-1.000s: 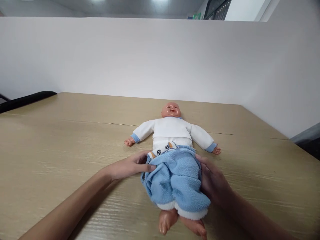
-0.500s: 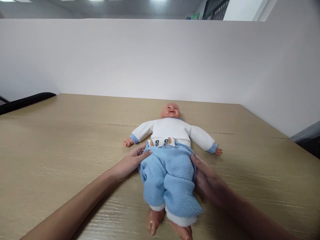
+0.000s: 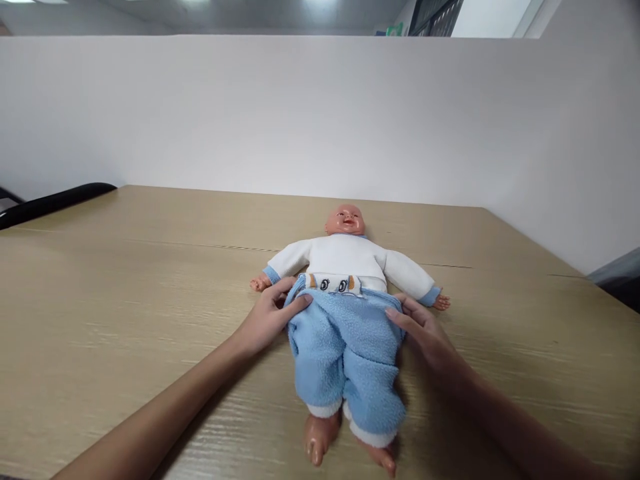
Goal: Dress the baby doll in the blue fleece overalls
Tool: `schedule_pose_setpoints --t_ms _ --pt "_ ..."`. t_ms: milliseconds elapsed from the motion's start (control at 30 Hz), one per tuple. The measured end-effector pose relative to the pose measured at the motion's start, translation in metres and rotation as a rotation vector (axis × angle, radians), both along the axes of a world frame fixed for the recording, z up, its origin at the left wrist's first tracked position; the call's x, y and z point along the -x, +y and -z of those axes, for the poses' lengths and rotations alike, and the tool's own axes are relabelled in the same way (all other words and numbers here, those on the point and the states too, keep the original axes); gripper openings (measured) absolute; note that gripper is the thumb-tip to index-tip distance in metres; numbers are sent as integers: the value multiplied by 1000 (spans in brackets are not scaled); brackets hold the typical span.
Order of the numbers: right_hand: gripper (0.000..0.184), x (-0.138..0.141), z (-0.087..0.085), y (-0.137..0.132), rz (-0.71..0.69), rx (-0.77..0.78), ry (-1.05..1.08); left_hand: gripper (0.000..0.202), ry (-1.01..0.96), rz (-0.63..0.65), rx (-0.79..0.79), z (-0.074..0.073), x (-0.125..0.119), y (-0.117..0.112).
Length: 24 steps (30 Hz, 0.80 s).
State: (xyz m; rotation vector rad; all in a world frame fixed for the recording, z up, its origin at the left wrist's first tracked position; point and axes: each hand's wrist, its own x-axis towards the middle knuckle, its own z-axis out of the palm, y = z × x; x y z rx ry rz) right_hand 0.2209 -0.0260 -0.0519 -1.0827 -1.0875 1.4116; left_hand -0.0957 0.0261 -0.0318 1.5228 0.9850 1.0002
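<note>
A baby doll [image 3: 345,220] lies on its back, head away from me, its bare feet nearest. It wears a white top [image 3: 345,255] with blue cuffs and fluffy light-blue pants [image 3: 345,333] with white hems. At the waist, a white band with printed eyes [image 3: 333,284] shows above the pants. My left hand [image 3: 273,310] pinches the pants' waist edge on the left, thumb in front and fingers behind. On the other side my right hand [image 3: 425,327] grips the same waist edge between thumb and fingers. Some fingertips are hidden behind the cloth.
The doll rests on a wood-grain table [image 3: 150,267] with a seam running across it. A white partition [image 3: 300,113] rises behind the table. Black chair-like edges show at the far left [image 3: 60,203] and far right [image 3: 625,287].
My right hand has moved up from the side of the pants to the waist edge. The waist has been drawn out to the right, and the doll's legs have shifted slightly.
</note>
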Motion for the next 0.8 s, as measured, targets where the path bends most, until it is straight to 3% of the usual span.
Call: schedule_pose_setpoints --t_ms 67,133,200,300,467,567,700,800 --pt "30 -2 -1 9 53 -74 -81 27 76 -59 -197 -1 -2 4" --pt "30 0 -2 19 107 -138 -114 23 59 -52 -262 -1 -7 10" --pt "32 3 0 30 156 -148 -84 25 36 -39 -206 2 -14 17" --pt "36 8 3 42 175 -35 91 27 24 -55 -109 9 -25 30" --pt "40 13 5 45 94 36 221 37 -117 -41 -58 23 -31 49" --pt "38 12 0 41 36 43 247 41 -133 -23 -12 22 -26 50" --pt "30 4 -15 36 -30 -15 -57 42 -32 16 -24 3 -18 42" --pt "29 -1 -33 35 -38 -212 -421 42 72 28 -93 -16 -15 37"
